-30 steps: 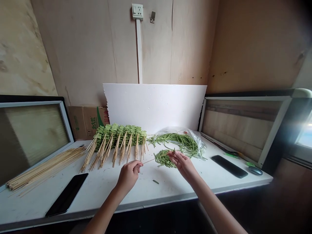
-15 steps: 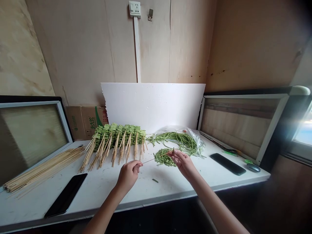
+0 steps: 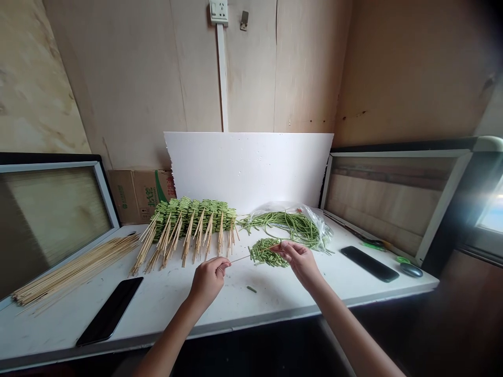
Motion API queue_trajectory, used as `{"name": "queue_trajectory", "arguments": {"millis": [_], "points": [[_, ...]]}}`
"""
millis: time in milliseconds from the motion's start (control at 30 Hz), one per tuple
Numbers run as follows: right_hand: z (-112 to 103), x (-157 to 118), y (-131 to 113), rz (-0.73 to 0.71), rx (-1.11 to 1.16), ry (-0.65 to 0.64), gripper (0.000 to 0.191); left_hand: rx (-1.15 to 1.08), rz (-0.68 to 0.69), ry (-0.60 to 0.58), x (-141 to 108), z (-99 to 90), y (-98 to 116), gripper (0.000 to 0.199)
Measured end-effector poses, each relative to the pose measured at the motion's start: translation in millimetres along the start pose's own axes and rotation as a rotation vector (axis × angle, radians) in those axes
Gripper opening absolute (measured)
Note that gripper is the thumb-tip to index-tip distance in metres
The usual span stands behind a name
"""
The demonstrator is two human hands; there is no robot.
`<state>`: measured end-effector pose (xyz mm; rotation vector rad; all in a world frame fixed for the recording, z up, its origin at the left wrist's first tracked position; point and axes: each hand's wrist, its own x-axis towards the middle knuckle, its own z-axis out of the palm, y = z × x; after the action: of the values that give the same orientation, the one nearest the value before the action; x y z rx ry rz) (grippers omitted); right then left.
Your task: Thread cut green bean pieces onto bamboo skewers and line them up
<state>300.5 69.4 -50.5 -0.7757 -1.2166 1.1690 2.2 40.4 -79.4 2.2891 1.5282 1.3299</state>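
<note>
My left hand point(image 3: 209, 280) is closed in a pinch on the near end of a thin bamboo skewer point(image 3: 240, 258), which slants up to the right. At its far end, the fingertips of my right hand point(image 3: 296, 257) are pinched together around a short piece of green bean, mostly hidden by the fingers. Just behind and below them lies a heap of cut green bean pieces point(image 3: 262, 253). One loose bean piece point(image 3: 251, 289) rests on the white table point(image 3: 275, 298) in front. At the left, rows of threaded bean skewers point(image 3: 192, 217) are stacked, sticks toward me.
A bundle of bare skewers point(image 3: 74, 267) lies far left, beside a black phone point(image 3: 112, 309). Long uncut beans point(image 3: 291, 224) spill from a clear plastic bag point(image 3: 324, 233). Another phone point(image 3: 369, 263) and a computer mouse point(image 3: 411, 270) sit right. A white foam board point(image 3: 251, 165) stands behind.
Both hands keep nearly the same pose with the skewer between them. The whole view has shifted slightly, so things appear a little further right.
</note>
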Motion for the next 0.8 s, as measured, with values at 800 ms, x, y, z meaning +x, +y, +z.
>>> {"name": "queue_trajectory", "arguments": {"millis": [800], "points": [[1.9,-8.1,-6.2,-0.067,-0.253,-0.039,0.037,0.028,-0.006,-0.025,-2.5,2.6,-6.2,0.033]]}}
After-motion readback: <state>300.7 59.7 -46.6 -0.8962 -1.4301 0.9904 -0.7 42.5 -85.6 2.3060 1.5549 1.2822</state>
